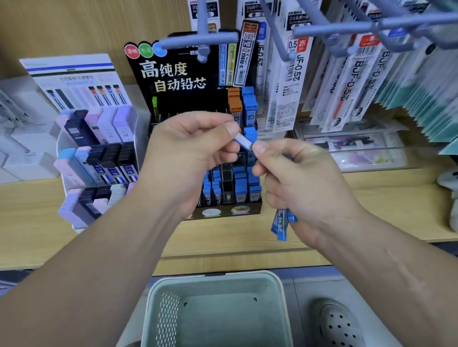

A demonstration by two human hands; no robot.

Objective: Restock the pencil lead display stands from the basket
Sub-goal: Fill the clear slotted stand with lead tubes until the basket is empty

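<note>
Lead case pinched by left hand and right hand before black stand.
Spare cases gripped in right palm could slip during transfer.

On the shelf, the left display stand is set just beside the central display stand, with hanging packets ranged to its right. A lead case is held between the left hand and the right hand before the central display stand. The basket is placed below, before the shelf, between two shoes.
</note>
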